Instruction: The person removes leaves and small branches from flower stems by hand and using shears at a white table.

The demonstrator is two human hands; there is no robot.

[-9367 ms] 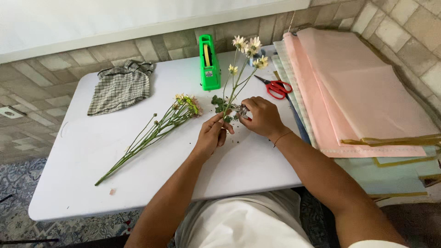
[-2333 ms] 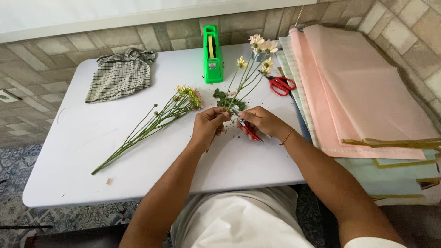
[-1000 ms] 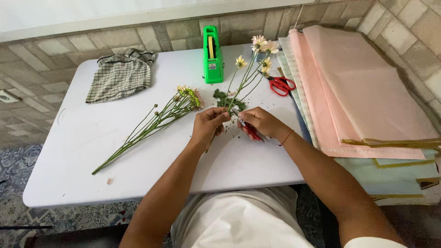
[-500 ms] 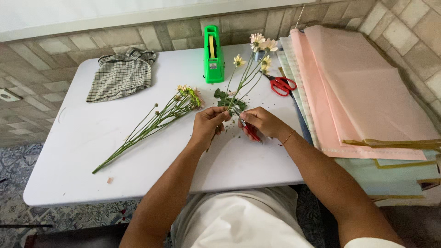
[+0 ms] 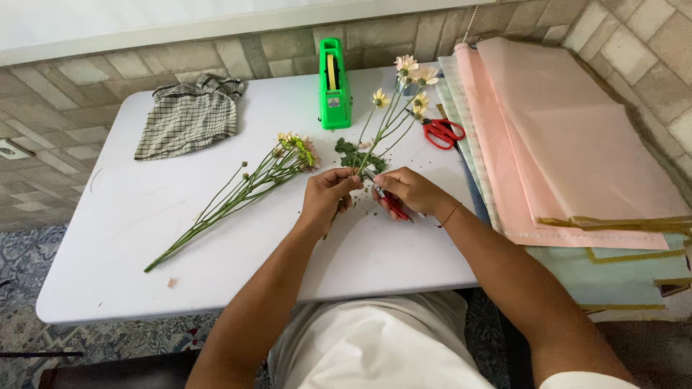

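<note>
My left hand (image 5: 328, 198) pinches the lower stems of a small bunch of pale daisy-like flowers (image 5: 400, 94) that lies on the white table (image 5: 144, 238), blooms pointing away from me. My right hand (image 5: 411, 191) grips red-handled snips (image 5: 389, 204) with the blades at those stems, just right of my left fingers. Green leaf bits (image 5: 351, 153) lie scattered by the stems. A second bunch of long-stemmed yellow-pink flowers (image 5: 245, 191) lies diagonally to the left of my left hand.
A green tape dispenser (image 5: 334, 85) stands at the table's far edge. Red scissors (image 5: 441, 132) lie beside a stack of pink and pale wrapping sheets (image 5: 562, 137) on the right. A checked cloth (image 5: 189, 115) lies far left. Tiled floor surrounds the table.
Compared with several seconds ago, my right hand now holds the red-handled snips at the stems. Over the last second both hands stay almost still at the bunch.
</note>
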